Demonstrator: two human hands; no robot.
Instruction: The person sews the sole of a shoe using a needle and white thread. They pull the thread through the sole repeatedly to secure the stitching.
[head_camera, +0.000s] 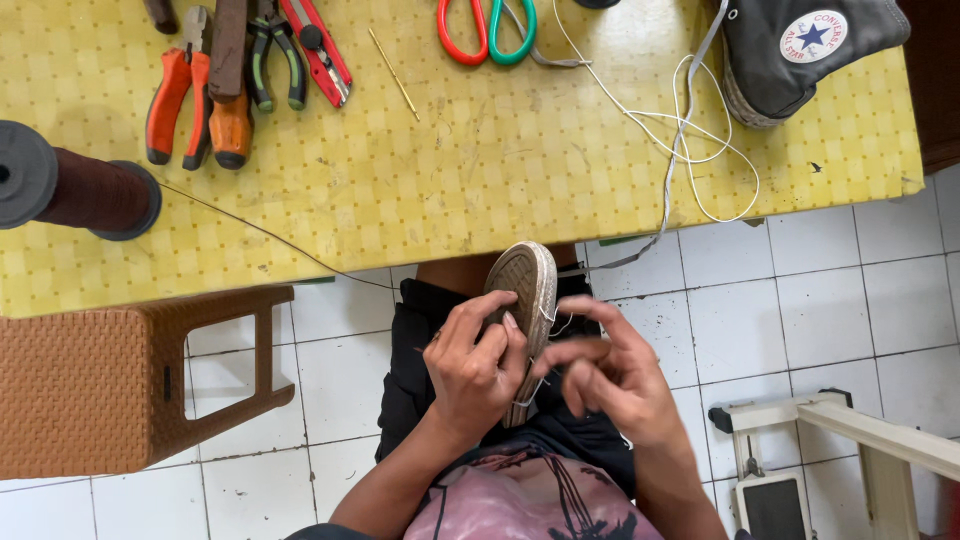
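Observation:
My left hand (475, 365) grips a shoe (524, 290) held sole-up over my lap, its worn tan sole and pale stitched edge facing me. My right hand (605, 370) is beside the shoe's right edge, fingers pinched together on a thin white thread (553, 322) that runs along the sole's rim. Whether a needle is in those fingers is too small to tell. A dark thread (270, 235) runs from the spool on the table down toward my lap.
A yellow checked table (450, 170) carries a dark red thread spool (85, 188), orange pliers (180, 95), other hand tools (290, 50), red-and-green scissors (487, 30), a thin awl (393, 75), white cord (690, 140) and a black high-top sneaker (800, 50). A brown wicker stool (110, 375) stands left; a white frame (860, 440) right.

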